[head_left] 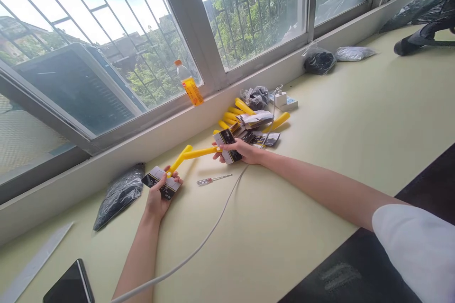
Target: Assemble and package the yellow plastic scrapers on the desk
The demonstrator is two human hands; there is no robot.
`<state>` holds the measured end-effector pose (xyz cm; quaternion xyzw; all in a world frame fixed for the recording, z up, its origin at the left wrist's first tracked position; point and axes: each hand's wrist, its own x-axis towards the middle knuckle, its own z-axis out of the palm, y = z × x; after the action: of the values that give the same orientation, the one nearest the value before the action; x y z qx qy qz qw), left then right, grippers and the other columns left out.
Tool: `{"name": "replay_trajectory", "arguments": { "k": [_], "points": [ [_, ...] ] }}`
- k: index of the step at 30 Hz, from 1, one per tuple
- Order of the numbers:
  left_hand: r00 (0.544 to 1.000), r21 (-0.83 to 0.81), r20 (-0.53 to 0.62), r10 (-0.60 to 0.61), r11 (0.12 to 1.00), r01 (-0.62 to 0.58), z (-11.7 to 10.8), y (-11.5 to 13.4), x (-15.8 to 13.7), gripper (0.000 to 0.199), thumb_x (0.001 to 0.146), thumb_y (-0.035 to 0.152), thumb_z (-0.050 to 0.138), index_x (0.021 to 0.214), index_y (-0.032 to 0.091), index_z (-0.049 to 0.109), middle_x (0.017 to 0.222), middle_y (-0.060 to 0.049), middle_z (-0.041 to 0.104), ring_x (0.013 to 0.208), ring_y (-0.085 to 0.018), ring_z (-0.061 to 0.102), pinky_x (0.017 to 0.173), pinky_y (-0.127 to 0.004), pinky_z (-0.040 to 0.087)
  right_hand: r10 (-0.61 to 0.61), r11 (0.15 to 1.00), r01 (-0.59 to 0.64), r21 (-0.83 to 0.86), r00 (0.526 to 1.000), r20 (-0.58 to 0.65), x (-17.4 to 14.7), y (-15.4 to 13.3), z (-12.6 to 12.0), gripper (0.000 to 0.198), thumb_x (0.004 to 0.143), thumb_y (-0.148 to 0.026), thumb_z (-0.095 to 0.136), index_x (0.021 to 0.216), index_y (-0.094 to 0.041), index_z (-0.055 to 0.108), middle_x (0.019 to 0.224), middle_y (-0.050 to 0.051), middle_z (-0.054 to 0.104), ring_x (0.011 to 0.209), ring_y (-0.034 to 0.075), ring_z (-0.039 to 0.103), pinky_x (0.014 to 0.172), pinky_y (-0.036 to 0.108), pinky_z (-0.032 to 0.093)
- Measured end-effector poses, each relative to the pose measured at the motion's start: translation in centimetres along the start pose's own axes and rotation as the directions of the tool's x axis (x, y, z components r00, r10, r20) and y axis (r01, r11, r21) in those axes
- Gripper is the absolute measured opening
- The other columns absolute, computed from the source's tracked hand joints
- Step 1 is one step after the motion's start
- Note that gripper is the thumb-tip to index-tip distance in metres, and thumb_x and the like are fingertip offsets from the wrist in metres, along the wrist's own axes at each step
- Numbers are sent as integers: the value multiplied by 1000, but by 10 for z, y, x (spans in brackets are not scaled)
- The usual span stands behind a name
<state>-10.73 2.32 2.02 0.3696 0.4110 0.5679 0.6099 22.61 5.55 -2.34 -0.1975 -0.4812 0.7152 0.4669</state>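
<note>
My left hand [159, 197] is closed on a yellow stick-like tool [177, 162] with a black-and-white printed card [170, 191] at its near end. My right hand [243, 150] grips a second yellow tool [201, 152], likewise with a black-and-white card [227, 138] at the held end. The far ends of the two tools meet or overlap above the table; whether they touch I cannot tell. On the table between and below the hands lies a small screwdriver [213, 180] with a clear handle.
Behind my right hand is a pile of yellow tools [277, 123] and cards [254, 118]. A white cable [213, 229] crosses the table. Nearby are a black-filled bag [119, 196], a phone [69, 284], a charger [280, 99] and an orange-labelled bottle [192, 90] by the window.
</note>
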Motion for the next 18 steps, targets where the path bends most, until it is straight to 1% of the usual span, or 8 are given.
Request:
{"name": "replay_trajectory", "arguments": {
  "k": [3,6,9,12,15,18],
  "points": [
    [998,37,-12,55,998,-54,6,-6,4,32,93,33,58,122,18,63,93,-9,62,74,-13,60,74,-34,61,41,999,-39,-36,998,47,-5,-6,5,48,97,-31,66,140,-11,58,107,18,75,84,20,71,74,28,58],
    [995,133,2,103,986,-102,9,-10,5,45,94,52,57,122,18,62,88,-8,64,72,-14,61,73,-35,60,54,997,-50,-64,997,60,-8,-10,10,48,97,-32,66,139,-11,60,106,17,75,86,21,72,76,29,57],
    [988,244,33,150,958,-154,16,-16,4,58,88,64,60,123,17,63,81,-7,65,70,-15,62,70,-33,58,28,997,-23,-73,997,72,-7,-9,10,48,96,-31,67,139,-10,60,107,17,75,87,21,72,80,30,57],
    [982,332,45,184,924,-188,23,-20,2,67,84,70,62,123,16,63,79,-6,66,70,-16,64,70,-33,57,22,996,-13,-92,995,93,-6,-7,9,50,97,-32,66,141,-11,58,108,17,75,88,22,73,83,31,57],
    [974,411,56,218,884,-221,27,-22,2,68,84,72,60,124,16,63,79,-7,69,68,-16,65,72,-33,57,20,993,-8,-115,994,107,-6,-7,8,51,98,-33,65,144,-11,56,111,18,75,90,21,73,84,31,57],
    [970,450,67,232,861,-237,26,-23,1,69,85,73,58,126,17,63,81,-7,70,67,-15,66,72,-33,56,19,991,-4,-132,993,113,-7,-8,9,53,96,-35,67,142,-10,57,111,19,74,90,22,73,83,31,58]
  ]
}}
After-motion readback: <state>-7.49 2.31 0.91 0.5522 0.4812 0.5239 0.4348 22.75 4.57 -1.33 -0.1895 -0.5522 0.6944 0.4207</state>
